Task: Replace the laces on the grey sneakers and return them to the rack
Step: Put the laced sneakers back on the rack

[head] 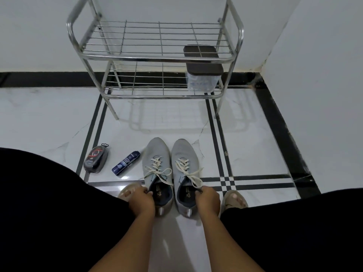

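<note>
While hands (142,199) (208,199) hold sneakers (170,169), spray bottle (126,162) lies beside.

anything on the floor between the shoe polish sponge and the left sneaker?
Yes, in the head view: a blue spray bottle lies on its side on the floor between the shoe polish sponge and the left sneaker, touching neither.

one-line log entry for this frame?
left hand grips left sneaker collar | right hand grips right sneaker collar | both laced, on floor | rack ahead
</note>
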Demonstrator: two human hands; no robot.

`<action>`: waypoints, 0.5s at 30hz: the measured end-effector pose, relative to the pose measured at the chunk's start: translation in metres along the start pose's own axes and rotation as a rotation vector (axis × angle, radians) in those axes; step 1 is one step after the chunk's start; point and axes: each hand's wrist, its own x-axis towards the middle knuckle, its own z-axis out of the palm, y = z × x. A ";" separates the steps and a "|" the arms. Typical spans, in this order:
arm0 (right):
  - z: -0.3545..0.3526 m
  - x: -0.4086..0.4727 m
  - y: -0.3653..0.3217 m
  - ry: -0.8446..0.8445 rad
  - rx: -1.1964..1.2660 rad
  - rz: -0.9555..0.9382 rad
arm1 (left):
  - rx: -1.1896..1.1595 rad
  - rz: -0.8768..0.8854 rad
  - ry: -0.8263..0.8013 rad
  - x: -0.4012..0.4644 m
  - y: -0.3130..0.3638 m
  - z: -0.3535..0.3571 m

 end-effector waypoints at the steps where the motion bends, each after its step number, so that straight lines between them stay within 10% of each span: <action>1: 0.003 0.002 -0.002 0.010 0.005 -0.008 | -0.001 -0.003 0.004 0.001 0.000 0.000; 15: 0.007 0.013 -0.014 0.119 0.015 -0.067 | 0.048 0.075 0.133 0.004 0.007 -0.001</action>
